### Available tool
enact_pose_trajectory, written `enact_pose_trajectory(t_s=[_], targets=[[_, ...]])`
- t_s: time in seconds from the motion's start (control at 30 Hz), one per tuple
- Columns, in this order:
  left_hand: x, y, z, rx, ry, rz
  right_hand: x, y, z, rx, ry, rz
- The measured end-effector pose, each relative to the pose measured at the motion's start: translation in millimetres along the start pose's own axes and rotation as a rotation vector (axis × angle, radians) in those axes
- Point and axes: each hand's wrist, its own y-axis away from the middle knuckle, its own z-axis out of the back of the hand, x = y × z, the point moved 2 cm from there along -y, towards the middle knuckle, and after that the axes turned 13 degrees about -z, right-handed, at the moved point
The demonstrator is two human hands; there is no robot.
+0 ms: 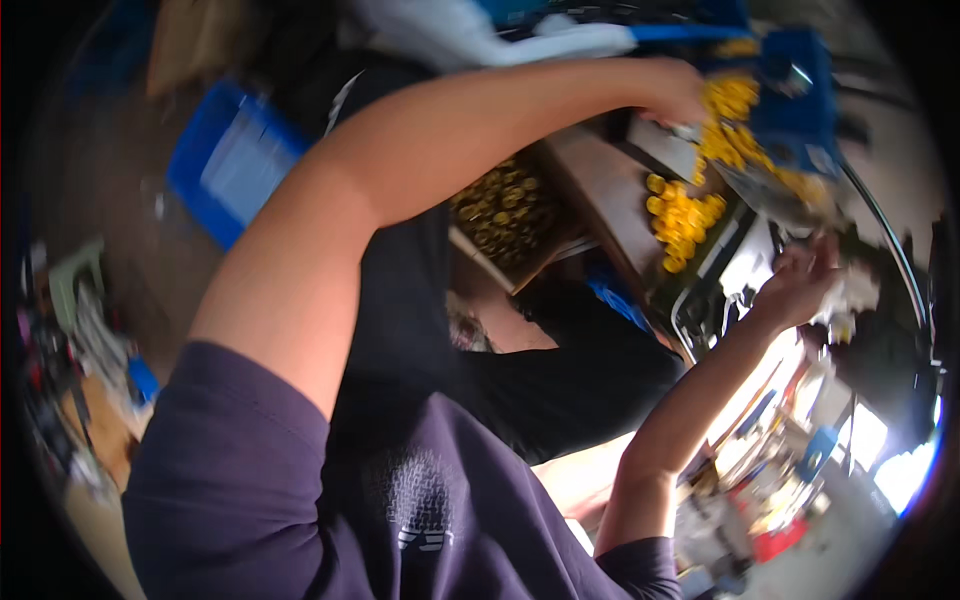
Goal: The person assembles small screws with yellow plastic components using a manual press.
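Note:
My left hand [672, 92] reaches far across to the edge of a heap of small yellow parts [730, 120]. Its fingers look curled, with a small greyish thing by their tips that is too blurred to name. Lower on the brown work surface [600, 190] lies a second cluster of round yellow pieces [685, 222]. My right hand [798, 282] is raised on the right, below the blue machine housing [795, 100]. Motion smears its fingers, and whether anything is in them does not show.
An open box of brass-coloured round parts [505, 212] stands beside my legs. A blue plastic bin [235, 160] sits on the floor at the left. A thin dark cable or tube [892, 225] curves down at the far right. Mixed clutter [770, 490] lies at the lower right.

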Motion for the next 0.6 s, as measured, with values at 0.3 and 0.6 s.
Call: enact_pose_trajectory(t_s=[0.3, 0.6], targets=[[-5, 126, -143, 1.401, 0.455, 0.145, -51, 26, -6, 0.108, 0.066, -0.216], [198, 70, -346, 0.266, 0.552, 0.544, -37, 19, -22, 0.212, 0.162, -0.209]])
